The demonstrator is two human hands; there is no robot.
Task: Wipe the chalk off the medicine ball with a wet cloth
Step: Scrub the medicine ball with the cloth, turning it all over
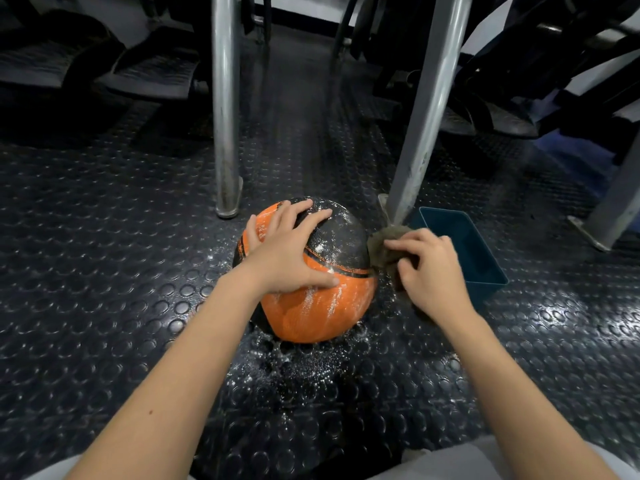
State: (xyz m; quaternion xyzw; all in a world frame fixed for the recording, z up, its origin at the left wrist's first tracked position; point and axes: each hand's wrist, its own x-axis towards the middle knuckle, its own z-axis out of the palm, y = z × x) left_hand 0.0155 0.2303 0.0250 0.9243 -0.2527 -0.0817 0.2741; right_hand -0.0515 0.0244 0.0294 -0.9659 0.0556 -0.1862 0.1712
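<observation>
An orange and black medicine ball streaked with white chalk sits on the studded rubber floor. My left hand lies spread over its top, fingers straight and pressing on it. To the right of the ball my right hand grips a dark grey-brown cloth, bunched in curled fingers. The cloth touches the ball's right side. Part of the cloth is hidden under the hand.
A teal plastic tub stands just right of my right hand. Two metal frame legs rise behind the ball. Chalk specks lie on the black floor in front of the ball. Dark gym equipment fills the background.
</observation>
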